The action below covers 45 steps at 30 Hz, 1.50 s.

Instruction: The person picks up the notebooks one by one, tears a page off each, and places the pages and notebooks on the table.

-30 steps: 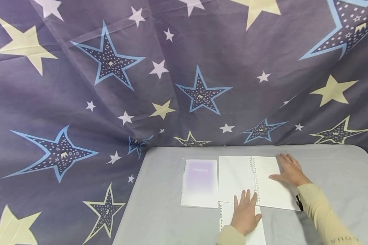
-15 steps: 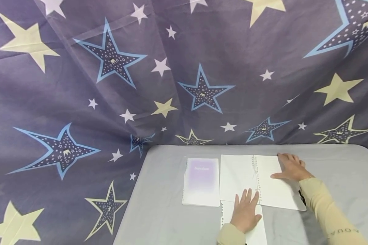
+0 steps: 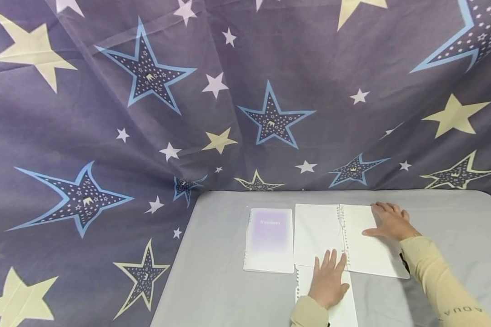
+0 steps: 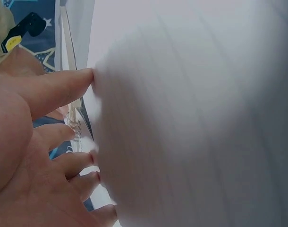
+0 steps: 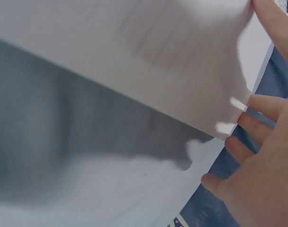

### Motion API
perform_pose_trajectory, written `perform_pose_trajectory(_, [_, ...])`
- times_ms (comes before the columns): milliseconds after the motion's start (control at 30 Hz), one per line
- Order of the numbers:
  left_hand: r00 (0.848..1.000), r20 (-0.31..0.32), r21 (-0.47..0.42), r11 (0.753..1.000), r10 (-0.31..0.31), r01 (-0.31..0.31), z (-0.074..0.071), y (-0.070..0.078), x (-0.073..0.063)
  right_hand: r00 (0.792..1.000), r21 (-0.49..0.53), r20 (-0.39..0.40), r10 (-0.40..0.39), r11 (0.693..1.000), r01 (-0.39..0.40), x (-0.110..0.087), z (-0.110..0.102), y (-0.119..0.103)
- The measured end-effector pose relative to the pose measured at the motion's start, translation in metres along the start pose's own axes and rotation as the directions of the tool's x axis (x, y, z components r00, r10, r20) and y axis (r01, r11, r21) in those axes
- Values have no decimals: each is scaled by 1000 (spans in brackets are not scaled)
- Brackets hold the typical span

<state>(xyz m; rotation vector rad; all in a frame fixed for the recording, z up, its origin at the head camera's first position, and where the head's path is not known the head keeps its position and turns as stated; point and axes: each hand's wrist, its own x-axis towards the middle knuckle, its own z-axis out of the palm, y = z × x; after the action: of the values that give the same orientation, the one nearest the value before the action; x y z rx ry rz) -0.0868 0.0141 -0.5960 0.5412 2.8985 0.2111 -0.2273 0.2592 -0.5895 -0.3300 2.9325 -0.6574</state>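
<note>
A loose-leaf notebook lies open with lined white pages, its left page (image 3: 316, 234) and right page (image 3: 370, 254) meeting at a row of ring holes. Below it is a lined sheet (image 3: 345, 311) with punched holes along its left edge. My left hand (image 3: 328, 281) rests with fingers spread over this sheet, fingertips reaching the lower part of the left page near the rings. My right hand (image 3: 393, 223) touches the upper right corner of the right page, thumb lying inward on the paper. In the right wrist view, the fingertips of the right hand (image 5: 264, 165) are at the page corner.
To the left lies a closed notebook (image 3: 268, 250) with a purple-to-white cover reading "freedom". The table has a grey cloth (image 3: 212, 281). Behind and to the left hangs a dark star-patterned curtain (image 3: 212, 41).
The head view has shifted slightly, so the notebooks sit a little higher in it. Both hands keep nearly the same places on the paper, the right hand's fingers somewhat more bent.
</note>
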Motion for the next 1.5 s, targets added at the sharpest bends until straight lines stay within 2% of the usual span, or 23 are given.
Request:
perform_pose_trajectory(133, [1000,8,-10,1000,2,-2,-1,2,-2,999,-35,-32,-20,999,19,-2,-2,-3])
perform_pose_trajectory(267, [1000,2,-18,1000,5,-5,2,2,-2,986,-56,-138,-91,995,84,-6,-3,-5])
perform_pose_trajectory(333, [1000,-4,-18,1000,9,-10,4,1,-1,963,-50,-232,-138,990,130,-8,-3,-5])
perform_pose_trajectory(467, [1000,-3,-27,1000,11,-11,4,1,-1,884,-49,-422,-198,979,196,-11,-5,-6])
perform_pose_trajectory(533, [1000,2,-33,999,3,-3,2,2,-2,853,-57,-482,-200,979,198,-12,-7,-7])
perform_pose_trajectory(600, [1000,7,-39,999,-4,4,0,2,-2,837,-54,-514,-189,981,188,-13,-9,-7])
perform_pose_trajectory(800, [1000,19,-69,998,-11,12,1,1,0,827,-35,-543,-146,988,152,-19,-11,-8])
perform_pose_trajectory(1133, [1000,-4,-34,999,-12,12,0,2,-2,803,-103,-546,-239,970,219,-27,0,-15])
perform_pose_trajectory(1300, [1000,-2,-24,1000,-18,18,2,1,-1,802,-123,-525,-283,958,258,-31,4,-25])
perform_pose_trajectory(1500, [1000,-1,1,1000,-13,13,1,2,-1,812,-106,-505,-292,955,277,-40,9,-38])
